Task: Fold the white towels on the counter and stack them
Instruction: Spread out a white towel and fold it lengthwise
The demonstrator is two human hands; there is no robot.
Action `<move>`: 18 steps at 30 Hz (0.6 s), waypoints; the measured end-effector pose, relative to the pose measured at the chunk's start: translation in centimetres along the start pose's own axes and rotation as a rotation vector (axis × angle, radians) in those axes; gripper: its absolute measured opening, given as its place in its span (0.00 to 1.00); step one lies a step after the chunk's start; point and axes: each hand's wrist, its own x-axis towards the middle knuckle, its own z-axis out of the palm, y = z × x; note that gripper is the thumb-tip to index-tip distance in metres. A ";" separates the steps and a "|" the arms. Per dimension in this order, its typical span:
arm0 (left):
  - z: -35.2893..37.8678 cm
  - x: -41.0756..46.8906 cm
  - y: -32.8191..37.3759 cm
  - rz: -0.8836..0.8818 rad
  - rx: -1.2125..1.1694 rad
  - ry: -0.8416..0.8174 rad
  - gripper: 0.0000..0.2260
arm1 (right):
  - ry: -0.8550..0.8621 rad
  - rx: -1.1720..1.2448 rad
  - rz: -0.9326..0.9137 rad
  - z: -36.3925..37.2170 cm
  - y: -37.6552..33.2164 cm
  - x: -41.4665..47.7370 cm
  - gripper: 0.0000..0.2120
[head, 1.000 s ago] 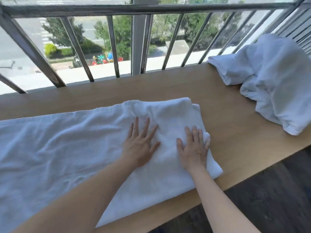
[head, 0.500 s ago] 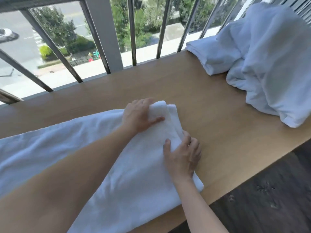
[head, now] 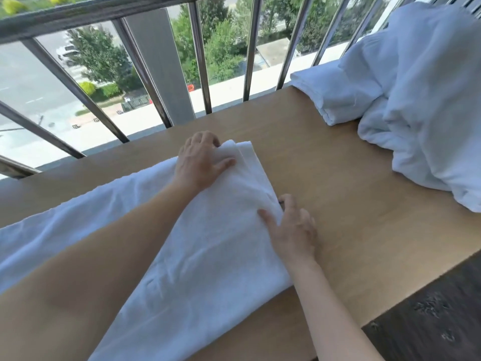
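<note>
Towel point(head: 208, 243) soft white terry cloth; counter point(head: 351, 204) smooth matt wood; railing point(head: 200, 61) glossy metal.

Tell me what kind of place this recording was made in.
Probably an upper-floor balcony or window nook: a metal railing backs the wooden counter, and a street with trees lies well below. A white towel is spread on the counter.

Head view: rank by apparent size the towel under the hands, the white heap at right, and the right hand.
1. The towel under the hands.
2. The white heap, though the frame crops it, so unsure.
3. The right hand.
</note>
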 end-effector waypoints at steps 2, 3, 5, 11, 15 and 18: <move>-0.1 0.4 -0.2 -0.003 0.017 -0.056 0.17 | 0.094 -0.039 -0.078 0.8 0.3 -0.7 0.23; -0.2 0.5 -0.1 0.002 0.027 -0.083 0.17 | 0.132 -0.030 -0.094 1.0 0.4 -1.0 0.23; -0.1 0.5 0.2 0.042 0.007 -0.079 0.15 | 0.175 -0.039 -0.109 1.0 0.3 -1.5 0.22; 0.8 0.5 0.9 0.100 0.004 0.024 0.19 | 0.262 -0.040 -0.099 1.1 1.5 -1.5 0.11; 0.5 0.7 0.0 0.044 0.130 0.044 0.18 | 0.261 -0.091 -0.180 0.5 1.7 -2.5 0.17; 0.1 0.0 0.3 0.072 0.059 0.096 0.14 | 0.123 -0.032 -0.160 0.2 1.7 -3.5 0.14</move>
